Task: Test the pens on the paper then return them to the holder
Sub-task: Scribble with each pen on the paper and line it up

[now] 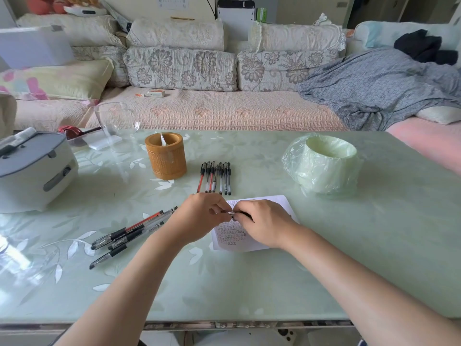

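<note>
Both hands meet over a white paper (282,203) marked with rows of small scribbles. My left hand (199,218) and my right hand (264,223) each pinch one end of a single pen (231,213), mostly hidden by the fingers. A row of several capped pens (215,177) lies just beyond the paper. Several more pens (129,233) lie loose to the left of my left forearm. The brown woven pen holder (166,156) stands upright at the back left of the row.
A grey-lidded white appliance (32,171) sits at the left table edge. A bag-lined pale green bin (324,163) stands at the right. A clear glass jug (116,123) is behind the holder. A sofa with cushions runs along the far side.
</note>
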A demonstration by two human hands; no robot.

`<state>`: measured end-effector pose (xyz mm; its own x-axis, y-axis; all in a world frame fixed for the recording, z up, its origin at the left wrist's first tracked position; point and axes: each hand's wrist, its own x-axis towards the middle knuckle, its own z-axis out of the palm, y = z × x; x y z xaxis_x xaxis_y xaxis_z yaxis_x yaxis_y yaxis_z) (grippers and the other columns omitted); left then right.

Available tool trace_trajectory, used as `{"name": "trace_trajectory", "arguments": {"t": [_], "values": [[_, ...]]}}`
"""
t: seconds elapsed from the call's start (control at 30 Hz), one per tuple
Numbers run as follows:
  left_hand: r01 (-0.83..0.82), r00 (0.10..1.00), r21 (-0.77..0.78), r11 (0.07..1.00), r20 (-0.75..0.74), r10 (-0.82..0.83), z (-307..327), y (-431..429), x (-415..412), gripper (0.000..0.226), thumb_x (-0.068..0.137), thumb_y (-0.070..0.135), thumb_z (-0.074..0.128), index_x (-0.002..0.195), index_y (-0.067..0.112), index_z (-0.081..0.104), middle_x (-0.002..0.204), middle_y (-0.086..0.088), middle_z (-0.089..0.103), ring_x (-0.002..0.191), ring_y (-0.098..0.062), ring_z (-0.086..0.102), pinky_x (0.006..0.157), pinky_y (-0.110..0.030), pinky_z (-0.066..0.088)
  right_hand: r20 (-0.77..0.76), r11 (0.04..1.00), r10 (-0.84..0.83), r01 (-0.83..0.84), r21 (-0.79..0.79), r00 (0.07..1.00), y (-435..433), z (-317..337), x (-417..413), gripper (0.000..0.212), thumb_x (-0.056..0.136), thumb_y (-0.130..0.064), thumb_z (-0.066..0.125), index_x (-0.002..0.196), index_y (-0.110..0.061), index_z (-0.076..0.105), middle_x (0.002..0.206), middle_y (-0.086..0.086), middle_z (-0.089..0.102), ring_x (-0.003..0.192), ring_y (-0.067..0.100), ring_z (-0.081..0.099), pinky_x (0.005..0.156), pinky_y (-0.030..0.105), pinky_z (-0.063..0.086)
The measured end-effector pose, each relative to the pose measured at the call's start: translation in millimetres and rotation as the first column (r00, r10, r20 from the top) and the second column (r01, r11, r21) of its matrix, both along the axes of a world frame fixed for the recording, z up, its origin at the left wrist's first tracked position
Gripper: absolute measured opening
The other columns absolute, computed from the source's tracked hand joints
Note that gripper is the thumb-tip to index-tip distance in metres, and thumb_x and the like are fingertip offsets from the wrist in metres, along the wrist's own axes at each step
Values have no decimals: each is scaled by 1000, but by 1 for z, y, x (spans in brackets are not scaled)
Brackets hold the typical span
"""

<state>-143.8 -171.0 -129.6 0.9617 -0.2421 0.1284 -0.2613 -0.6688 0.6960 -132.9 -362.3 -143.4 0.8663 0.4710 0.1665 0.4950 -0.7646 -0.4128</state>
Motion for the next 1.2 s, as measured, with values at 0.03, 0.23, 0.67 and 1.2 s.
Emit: {"name": "trace_trajectory", "arguments": {"t": [0.03,0.23,0.67,1.2], "values": [[-5,1000,-10,1000,-6,5,1,0,0,9,81,18,77,84,24,72,75,11,72,64,-3,65,66,-19,52,16,1000,-7,7,-9,1000,1,0,0,23,97,-33,46,85,-20,61,73,-3,59,75,24,54,69,39,46],[-43,999,-3,999,-6,43,2,6,1,10,81,19,77,86,25,71,76,11,71,67,2,64,61,-9,46,-3,999,-46,45,-26,999,3,4,2,24,98,-45,44,102,-35,65,87,-6,69,84,22,58,75,35,48],[-32,999,352,935,34,21,-15,11,10,8,87,25,66,90,31,61,85,20,56,81,-1,55,62,-11,37,-320,931,-55,165,327,946,-8,-9,8,27,94,-7,51,89,-32,57,82,-6,56,63,10,50,63,24,44],[125,991,422,898,-6,-135,-26,6,14,49,87,38,66,134,32,53,133,18,45,123,-7,37,101,-30,39,-541,665,200,293,687,817,-2,-9,1,27,93,6,54,113,-9,65,82,2,61,62,13,56,56,25,43]]}}
